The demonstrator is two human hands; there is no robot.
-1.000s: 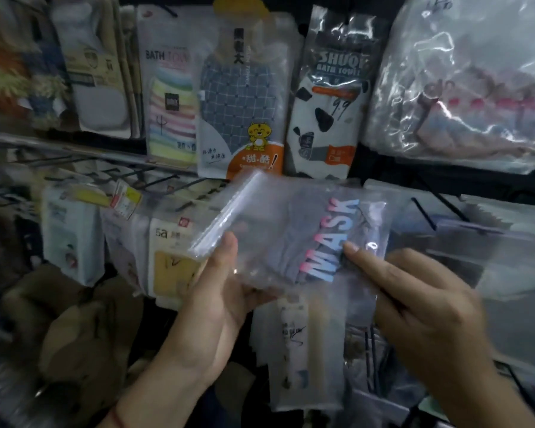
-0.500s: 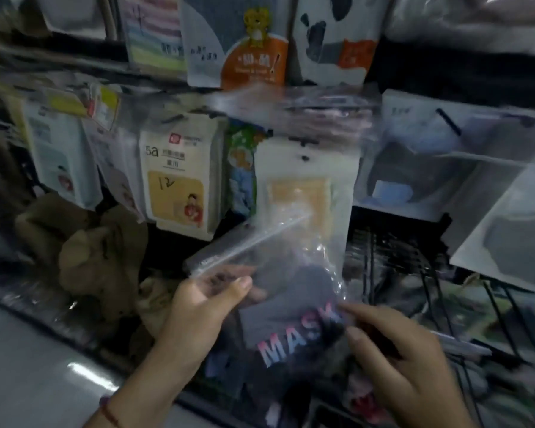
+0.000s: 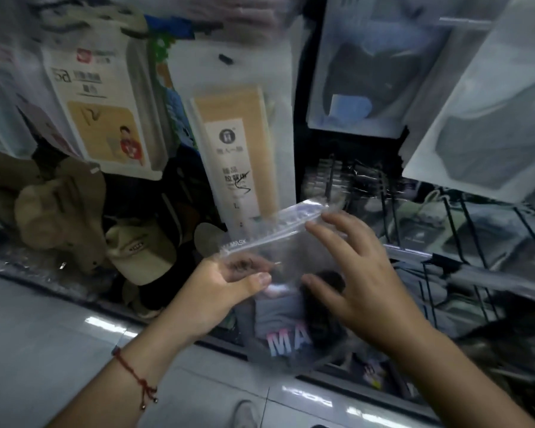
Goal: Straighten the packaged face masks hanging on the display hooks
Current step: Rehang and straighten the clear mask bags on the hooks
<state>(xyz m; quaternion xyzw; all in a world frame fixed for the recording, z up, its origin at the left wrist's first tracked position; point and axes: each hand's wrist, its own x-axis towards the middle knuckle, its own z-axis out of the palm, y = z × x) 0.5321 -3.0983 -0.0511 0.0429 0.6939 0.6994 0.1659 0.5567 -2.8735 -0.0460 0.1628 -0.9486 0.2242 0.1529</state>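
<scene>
Two hands: the clear zip-top plastic mask bag with pink-and-blue MASK lettering (image 3: pixel 286 307) is held off the hooks, low and near, in front of the display.
Left hand (image 3: pixel 220 291): the bag's left edge is pinched between thumb and fingers, just under the zip strip.
Right hand (image 3: pixel 359 279): fingers are spread and straight, laid against the bag's right side; nothing is gripped.
Slip risk: with one pinch only, the slick film is judged liable to slide free and drop to the grey tiled floor (image 3: pixel 44 350).
Snag risk: the black wire display hooks (image 3: pixel 464 223) at far right could catch the film.
Rehang risk: the bag's hanging hole cannot be made out, so a missed hook is possible.
</scene>
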